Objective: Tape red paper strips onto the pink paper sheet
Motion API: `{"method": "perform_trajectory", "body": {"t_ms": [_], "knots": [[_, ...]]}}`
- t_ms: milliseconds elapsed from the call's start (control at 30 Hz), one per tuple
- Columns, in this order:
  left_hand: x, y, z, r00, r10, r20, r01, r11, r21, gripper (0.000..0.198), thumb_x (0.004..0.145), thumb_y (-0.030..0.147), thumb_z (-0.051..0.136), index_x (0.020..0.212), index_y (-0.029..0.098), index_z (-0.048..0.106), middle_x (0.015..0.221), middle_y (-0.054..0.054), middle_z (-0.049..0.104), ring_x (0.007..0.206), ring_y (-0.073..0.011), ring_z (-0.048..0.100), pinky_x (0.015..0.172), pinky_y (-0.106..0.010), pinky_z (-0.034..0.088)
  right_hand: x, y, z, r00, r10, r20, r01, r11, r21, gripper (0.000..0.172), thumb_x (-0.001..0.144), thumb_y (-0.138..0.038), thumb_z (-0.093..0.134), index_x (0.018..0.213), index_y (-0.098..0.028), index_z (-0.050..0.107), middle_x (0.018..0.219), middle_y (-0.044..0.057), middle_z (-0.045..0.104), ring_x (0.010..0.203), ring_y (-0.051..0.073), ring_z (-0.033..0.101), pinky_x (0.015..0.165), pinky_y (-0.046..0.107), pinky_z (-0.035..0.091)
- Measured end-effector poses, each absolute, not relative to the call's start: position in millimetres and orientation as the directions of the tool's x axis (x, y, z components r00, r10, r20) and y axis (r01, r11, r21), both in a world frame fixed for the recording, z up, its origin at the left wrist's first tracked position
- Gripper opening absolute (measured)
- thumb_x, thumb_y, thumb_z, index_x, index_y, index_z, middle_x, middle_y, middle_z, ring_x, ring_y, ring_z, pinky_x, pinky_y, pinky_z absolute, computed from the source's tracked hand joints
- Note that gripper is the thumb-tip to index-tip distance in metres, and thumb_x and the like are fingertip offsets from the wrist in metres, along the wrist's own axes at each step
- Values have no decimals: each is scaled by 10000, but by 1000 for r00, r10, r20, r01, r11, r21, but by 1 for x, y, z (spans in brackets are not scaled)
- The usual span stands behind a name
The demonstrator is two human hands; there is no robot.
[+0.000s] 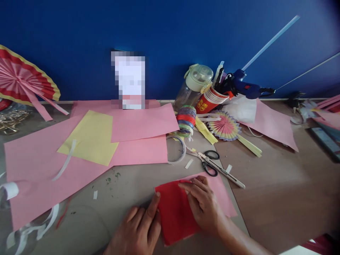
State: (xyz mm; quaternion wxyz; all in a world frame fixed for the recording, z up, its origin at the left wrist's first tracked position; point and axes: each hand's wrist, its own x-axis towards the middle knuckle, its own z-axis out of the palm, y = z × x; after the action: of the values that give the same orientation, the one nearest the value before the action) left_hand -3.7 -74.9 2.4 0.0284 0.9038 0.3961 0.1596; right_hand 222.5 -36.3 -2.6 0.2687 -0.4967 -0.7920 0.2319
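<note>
A red sheet of paper (174, 212) lies on the table in front of me, over a pale pink sheet (221, 194) that shows at its right. My left hand (139, 226) is at the red paper's left edge, index fingertip on its upper left corner and the other fingers curled in. Across the right part of the sheet lies my right hand (203, 202), its thumb and fingers closed together at the top edge. Part of the red paper is hidden under that hand. Just beyond are black-handled scissors (209, 166) and a slim cutter knife (231, 176).
Large pink sheets (140, 150) and a yellow sheet (92, 138) cover the left. A tape roll (183, 152), yarn bundle (186, 120), bottle (196, 79), cup of tools (209, 101) and pleated paper rosette (224, 125) stand or lie behind. A blurred-out screen (130, 78) leans on the blue partition.
</note>
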Motion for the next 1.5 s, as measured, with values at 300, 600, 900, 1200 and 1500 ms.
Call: {"method": "perform_trajectory", "body": {"t_ms": [300,600,900,1200,1500], "knots": [[-7,-76,5,665,725,182,700,-689,186,313,885,104,320,999,167,605,1260,-131,573,798,-176,564,794,-336,380,221,-37,-1,-311,933,182,739,358,-571,404,834,-69,403,1196,-205,521,884,62,672,765,204,591,713,374,485],[-9,-75,4,689,699,193,681,-715,157,299,879,126,345,1021,145,608,1237,-154,593,843,-204,581,762,-355,396,221,-43,1,-148,979,137,838,198,-509,467,863,-194,456,1328,-203,409,882,83,669,737,236,626,625,386,546],[-9,-75,6,677,709,195,691,-705,160,318,889,119,333,1029,151,617,1228,-139,600,859,-196,581,791,-347,386,222,-42,3,-139,978,153,837,198,-510,330,850,-198,478,1180,-196,472,849,68,651,742,226,608,612,344,511],[-7,-74,1,636,717,286,695,-693,191,362,907,100,279,982,152,630,1190,-138,618,801,-184,574,755,-342,380,224,-43,7,-218,960,177,761,281,-585,210,842,-59,415,911,-218,534,783,27,621,706,173,565,654,315,445],[-7,-73,4,650,718,247,703,-692,162,324,874,79,331,954,169,632,1201,-120,615,787,-177,567,771,-336,380,224,-43,7,-274,951,145,794,309,-524,250,851,-75,427,978,-209,595,853,47,646,733,169,586,684,329,432]]}}
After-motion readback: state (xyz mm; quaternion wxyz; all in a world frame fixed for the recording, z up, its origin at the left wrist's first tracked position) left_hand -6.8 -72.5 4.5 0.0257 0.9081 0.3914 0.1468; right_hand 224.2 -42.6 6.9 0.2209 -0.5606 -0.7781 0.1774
